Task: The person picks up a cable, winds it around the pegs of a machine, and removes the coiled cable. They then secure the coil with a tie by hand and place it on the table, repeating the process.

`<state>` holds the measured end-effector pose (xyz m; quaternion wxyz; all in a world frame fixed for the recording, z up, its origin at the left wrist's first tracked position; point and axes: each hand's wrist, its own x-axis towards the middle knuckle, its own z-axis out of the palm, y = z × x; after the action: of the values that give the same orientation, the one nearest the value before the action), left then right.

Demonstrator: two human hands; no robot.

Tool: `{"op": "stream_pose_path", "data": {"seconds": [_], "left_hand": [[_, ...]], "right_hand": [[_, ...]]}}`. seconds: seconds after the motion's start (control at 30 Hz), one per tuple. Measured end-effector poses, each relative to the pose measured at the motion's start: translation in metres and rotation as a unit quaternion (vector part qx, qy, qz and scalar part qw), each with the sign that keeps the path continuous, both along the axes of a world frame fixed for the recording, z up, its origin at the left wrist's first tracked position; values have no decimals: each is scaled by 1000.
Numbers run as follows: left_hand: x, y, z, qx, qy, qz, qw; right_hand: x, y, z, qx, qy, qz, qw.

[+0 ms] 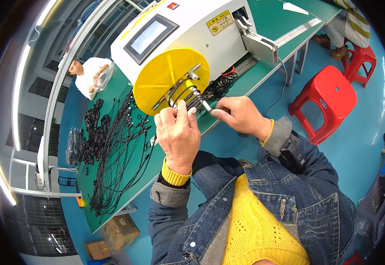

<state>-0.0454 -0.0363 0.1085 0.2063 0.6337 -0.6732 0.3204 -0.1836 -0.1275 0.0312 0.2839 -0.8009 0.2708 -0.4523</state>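
Note:
A white winding machine [192,33] with a yellow disc [161,75] stands on the green table. Black cable [184,95] is looped around the metal pegs on the front of the disc. My left hand [178,137] is at the lower side of these loops, fingers raised and closed on the cable. Just right of the peg's free end, my right hand [242,115] has its fingers curled and its thumb against them. Whatever it pinches, if anything, is too small to make out.
Many black cables [117,154] lie across the left of the green table [88,179], beside bundled ones [74,145]. Coiled cables [219,88] lie under the machine. Red stools [329,95] stand at right, cardboard boxes [121,230] below. A person [96,75] is beyond the table.

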Motion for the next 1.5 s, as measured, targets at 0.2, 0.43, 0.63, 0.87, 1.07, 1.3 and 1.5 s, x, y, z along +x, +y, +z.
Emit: {"op": "stream_pose_path", "data": {"seconds": [0.2,0.43,0.63,0.87,1.07,1.3,1.5], "left_hand": [[0,-1,2,69,95,14,993],[41,-10,-9,147,19,-80,986],[29,-12,-1,180,236,-127,947],[26,-11,-2,138,248,-139,949],[20,-9,-2,162,281,-130,937],[15,-13,1,164,303,-129,930],[10,-7,-1,149,286,-123,939]], "right_hand": [[11,-18,19,49,-58,6,997],[21,-43,20,34,-77,127,988],[26,-48,19,54,-84,184,978],[23,-40,23,127,-94,243,957],[27,-4,24,-12,-100,96,990],[38,-3,24,-51,-86,24,995],[32,6,21,-32,-75,13,997]]}}
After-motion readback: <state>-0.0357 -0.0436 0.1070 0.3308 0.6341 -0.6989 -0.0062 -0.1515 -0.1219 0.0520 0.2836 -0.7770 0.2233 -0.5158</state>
